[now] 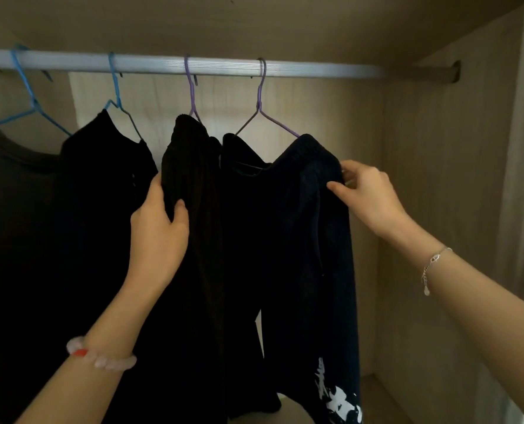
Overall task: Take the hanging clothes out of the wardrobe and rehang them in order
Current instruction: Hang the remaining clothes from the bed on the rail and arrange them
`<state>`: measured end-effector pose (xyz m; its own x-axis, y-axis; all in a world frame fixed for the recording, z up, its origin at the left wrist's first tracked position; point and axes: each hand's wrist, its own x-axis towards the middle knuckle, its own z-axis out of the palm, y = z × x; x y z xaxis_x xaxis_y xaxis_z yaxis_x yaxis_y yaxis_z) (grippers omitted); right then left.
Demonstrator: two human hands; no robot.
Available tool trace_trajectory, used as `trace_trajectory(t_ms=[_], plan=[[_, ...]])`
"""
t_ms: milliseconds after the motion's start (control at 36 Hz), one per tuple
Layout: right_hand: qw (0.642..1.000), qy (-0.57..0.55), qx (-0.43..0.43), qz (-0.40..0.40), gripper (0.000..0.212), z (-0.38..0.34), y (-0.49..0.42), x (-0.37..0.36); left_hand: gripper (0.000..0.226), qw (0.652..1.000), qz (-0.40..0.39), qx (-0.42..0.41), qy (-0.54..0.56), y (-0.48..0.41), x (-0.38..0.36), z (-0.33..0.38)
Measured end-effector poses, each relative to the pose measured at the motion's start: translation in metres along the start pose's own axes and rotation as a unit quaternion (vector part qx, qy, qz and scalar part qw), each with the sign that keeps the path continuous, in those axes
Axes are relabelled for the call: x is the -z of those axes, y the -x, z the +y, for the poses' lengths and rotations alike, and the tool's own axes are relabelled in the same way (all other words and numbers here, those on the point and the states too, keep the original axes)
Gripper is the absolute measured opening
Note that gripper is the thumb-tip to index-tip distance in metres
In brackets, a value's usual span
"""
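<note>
— What's on the rail from where you sit?

— I see a ribbed silver rail across the top of a wooden wardrobe, with four wire hangers on it. From the left: a blue hanger under a dark grey garment, a second blue hanger with a black garment, a purple hanger with black trousers, and another purple hanger carrying dark navy trousers with a white print near the hem.

— And my hands?

— My left hand is closed on the black trousers on the third hanger, thumb on the front of the cloth, fingers wrapped behind the left edge. A pink bead bracelet sits on that wrist.

— The right?

— My right hand pinches the right end of the navy trousers' elastic waistband, thumb in front, fingers behind. A thin silver chain bracelet hangs on that wrist.

— Everything hanging, then?

— All four garments hang on the rail; the two pairs of trousers touch each other.
</note>
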<state>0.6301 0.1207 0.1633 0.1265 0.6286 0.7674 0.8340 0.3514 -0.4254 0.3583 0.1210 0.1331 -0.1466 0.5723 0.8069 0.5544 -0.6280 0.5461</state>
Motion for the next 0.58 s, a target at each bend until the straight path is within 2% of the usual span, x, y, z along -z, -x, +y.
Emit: trace_trajectory(t_ms=[56,139,194,250,333,417,500,583], plan=[[0.999,0.011,-0.011,-0.046,0.055,0.004,0.007,0.001,0.056,0.999,0.022,-0.021,-0.032,0.013,-0.005,0.003],[0.989,0.012,-0.029,-0.146,0.078,0.009,0.023,0.011,0.069,0.984,0.103,-0.096,-0.112,0.037,-0.016,0.016],[0.985,0.031,-0.029,-0.165,0.08,0.011,0.039,0.022,0.066,0.976,0.122,-0.149,-0.103,0.055,-0.03,0.027],[0.99,0.036,-0.017,-0.133,0.07,0.014,0.059,0.036,0.058,0.974,0.11,-0.187,-0.069,0.075,-0.049,0.037],[0.999,0.031,0.033,-0.024,0.044,0.024,0.091,0.061,0.043,0.982,0.022,-0.185,0.024,0.106,-0.081,0.052],[0.989,0.073,0.07,0.105,0.026,0.044,0.126,0.088,0.031,0.974,-0.097,-0.152,0.137,0.139,-0.113,0.066],[0.968,0.103,0.042,0.227,0.028,0.071,0.159,0.11,0.027,0.952,-0.199,-0.115,0.204,0.173,-0.15,0.082],[0.958,0.14,-0.017,0.248,0.034,0.109,0.182,0.125,0.034,0.914,-0.322,-0.054,0.243,0.2,-0.187,0.101]])
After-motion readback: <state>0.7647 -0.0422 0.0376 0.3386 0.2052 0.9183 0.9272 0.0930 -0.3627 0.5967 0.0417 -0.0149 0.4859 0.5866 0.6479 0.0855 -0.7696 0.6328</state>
